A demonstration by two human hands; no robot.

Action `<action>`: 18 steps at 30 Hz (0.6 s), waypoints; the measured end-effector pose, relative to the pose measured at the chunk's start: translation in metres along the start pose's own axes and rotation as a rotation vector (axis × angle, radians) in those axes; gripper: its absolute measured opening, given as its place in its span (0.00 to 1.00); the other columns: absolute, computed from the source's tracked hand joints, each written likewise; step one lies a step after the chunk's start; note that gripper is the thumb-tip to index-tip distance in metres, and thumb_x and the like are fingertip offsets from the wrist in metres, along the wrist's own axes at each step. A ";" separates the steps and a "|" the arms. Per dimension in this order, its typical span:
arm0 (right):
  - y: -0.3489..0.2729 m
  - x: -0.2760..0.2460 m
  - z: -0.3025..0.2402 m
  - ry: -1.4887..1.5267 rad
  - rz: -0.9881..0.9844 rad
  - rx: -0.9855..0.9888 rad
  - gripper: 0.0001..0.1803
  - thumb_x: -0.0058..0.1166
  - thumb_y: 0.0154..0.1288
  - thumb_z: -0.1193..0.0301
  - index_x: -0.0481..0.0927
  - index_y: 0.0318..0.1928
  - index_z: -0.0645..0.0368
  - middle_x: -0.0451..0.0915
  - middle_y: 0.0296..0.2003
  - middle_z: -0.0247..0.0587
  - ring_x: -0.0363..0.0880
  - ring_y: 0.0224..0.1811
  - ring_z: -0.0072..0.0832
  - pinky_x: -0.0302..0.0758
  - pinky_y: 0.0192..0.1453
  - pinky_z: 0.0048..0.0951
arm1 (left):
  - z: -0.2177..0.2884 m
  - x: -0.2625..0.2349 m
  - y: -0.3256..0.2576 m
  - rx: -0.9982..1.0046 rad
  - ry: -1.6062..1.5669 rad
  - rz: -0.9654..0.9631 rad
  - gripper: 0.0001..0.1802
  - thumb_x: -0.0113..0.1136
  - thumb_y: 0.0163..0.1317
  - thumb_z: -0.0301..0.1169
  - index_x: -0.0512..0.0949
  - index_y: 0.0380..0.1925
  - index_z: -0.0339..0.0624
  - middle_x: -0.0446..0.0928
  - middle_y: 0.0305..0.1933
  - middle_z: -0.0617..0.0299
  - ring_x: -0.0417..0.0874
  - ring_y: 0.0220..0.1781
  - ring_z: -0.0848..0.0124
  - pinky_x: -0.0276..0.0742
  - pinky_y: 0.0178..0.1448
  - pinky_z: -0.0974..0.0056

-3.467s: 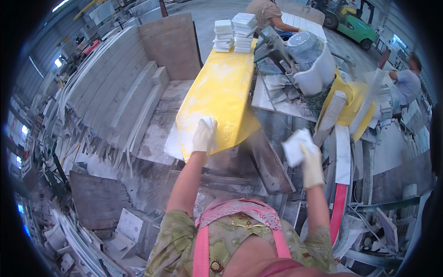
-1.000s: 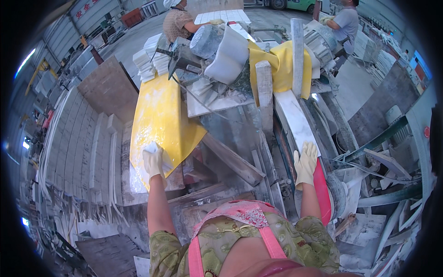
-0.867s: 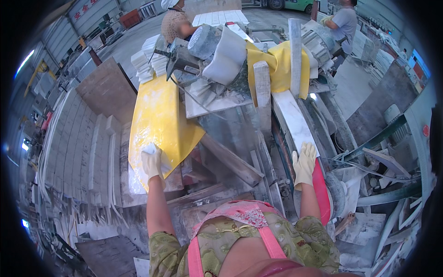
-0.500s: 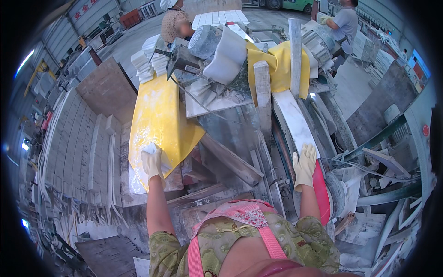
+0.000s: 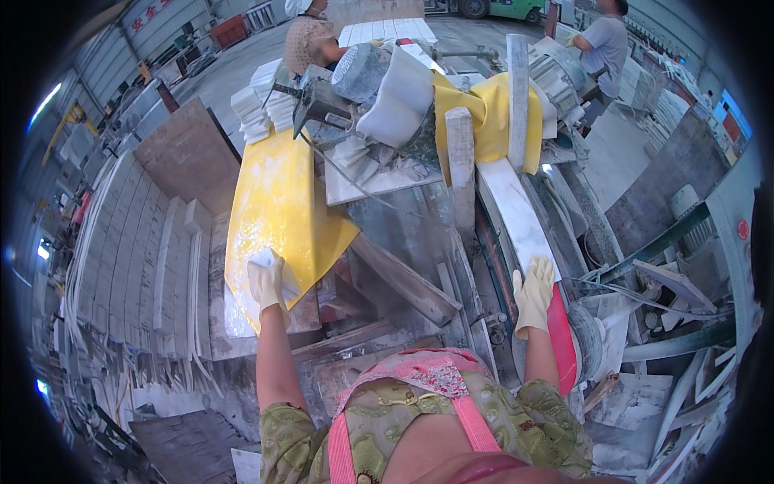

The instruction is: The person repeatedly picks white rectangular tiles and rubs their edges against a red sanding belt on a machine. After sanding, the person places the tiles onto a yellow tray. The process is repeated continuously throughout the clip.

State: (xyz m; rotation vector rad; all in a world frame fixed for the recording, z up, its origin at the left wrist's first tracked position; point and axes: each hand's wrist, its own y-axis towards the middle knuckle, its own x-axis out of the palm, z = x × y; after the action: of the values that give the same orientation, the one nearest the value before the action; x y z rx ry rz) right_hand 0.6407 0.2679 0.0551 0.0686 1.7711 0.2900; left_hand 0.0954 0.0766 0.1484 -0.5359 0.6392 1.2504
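My left hand (image 5: 268, 284), in a cream rubber glove, is closed on a small white stone tile (image 5: 263, 257) at the near end of a wet yellow sheet (image 5: 270, 194). The sheet drapes over a low bench on the left. On the right, my right hand (image 5: 533, 297), gloved alike, lies flat with fingers stretched at the near end of a long white stone strip (image 5: 512, 206). That strip rests on a narrow machine bed with a red belt (image 5: 562, 343) showing nearest me. Its far end passes under a yellow flap (image 5: 492, 117).
Stacked white tiles (image 5: 251, 117) stand beyond the yellow sheet. A motor (image 5: 360, 73) with a white cover and a wooden post (image 5: 460, 165) rise ahead. Grey stone slabs (image 5: 121, 250) line the left. Two people (image 5: 310, 40) work at the far side.
My right hand has shifted slightly toward me along the strip. My left hand stays on the tile, nearly still.
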 end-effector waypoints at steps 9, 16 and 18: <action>-0.007 -0.002 0.002 -0.003 0.019 -0.010 0.38 0.51 0.75 0.53 0.65 0.75 0.67 0.62 0.76 0.65 0.53 0.81 0.57 0.46 0.86 0.50 | -0.002 0.003 0.008 0.003 0.078 -0.005 0.42 0.74 0.51 0.49 0.73 0.59 0.30 0.79 0.61 0.37 0.82 0.61 0.43 0.77 0.65 0.49; -0.011 -0.005 0.003 -0.008 0.022 -0.007 0.38 0.52 0.75 0.53 0.65 0.75 0.67 0.63 0.75 0.65 0.54 0.81 0.57 0.47 0.86 0.51 | 0.002 -0.001 -0.002 0.004 -0.014 -0.002 0.40 0.73 0.51 0.48 0.74 0.58 0.31 0.80 0.60 0.38 0.83 0.60 0.44 0.77 0.64 0.49; -0.012 -0.006 0.003 -0.010 0.020 -0.005 0.38 0.52 0.75 0.53 0.65 0.75 0.67 0.63 0.75 0.65 0.54 0.81 0.58 0.47 0.86 0.51 | 0.003 -0.001 -0.003 -0.005 -0.033 0.002 0.40 0.73 0.50 0.47 0.75 0.57 0.31 0.80 0.59 0.38 0.83 0.60 0.44 0.77 0.64 0.50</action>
State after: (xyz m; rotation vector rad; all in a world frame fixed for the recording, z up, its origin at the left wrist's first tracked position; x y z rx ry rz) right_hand 0.6465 0.2553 0.0570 0.0841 1.7601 0.3084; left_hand 0.0990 0.0771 0.1514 -0.5183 0.6092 1.2604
